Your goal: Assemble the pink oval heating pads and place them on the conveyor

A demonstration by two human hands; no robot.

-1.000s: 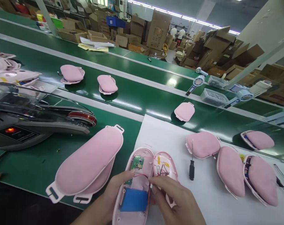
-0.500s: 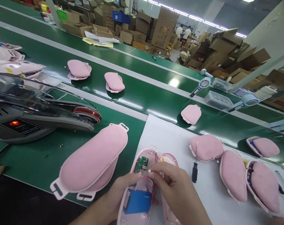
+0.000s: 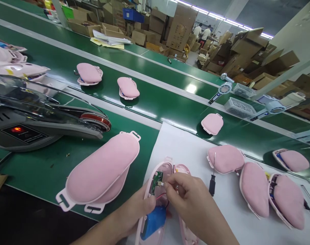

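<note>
My left hand (image 3: 136,211) grips the left edge of an open pink plastic shell (image 3: 163,166), tilting it. Inside the shell sit a green circuit board (image 3: 157,180) and a blue battery pack (image 3: 155,219). Between thumb and forefinger of my right hand (image 3: 189,195) is a small white wire connector (image 3: 161,183), held right at the board's edge; whether it is seated I cannot tell. Red wires (image 3: 160,196) run from it across the shell. The second pink half (image 3: 183,168) lies alongside on the right, partly covered by my right hand.
Two stacked pink padded shells (image 3: 104,166) lie to the left, near a grey tape dispenser (image 3: 50,126). A black-handled screwdriver (image 3: 212,185) rests on the white sheet (image 3: 175,143). More pink shells (image 3: 254,189) are at the right, and several others sit along the green conveyor (image 3: 160,102).
My left hand has tilted the shell up on its left side. My right hand has brought the white connector against the circuit board. The conveyor's pink shells appear shifted slightly right.
</note>
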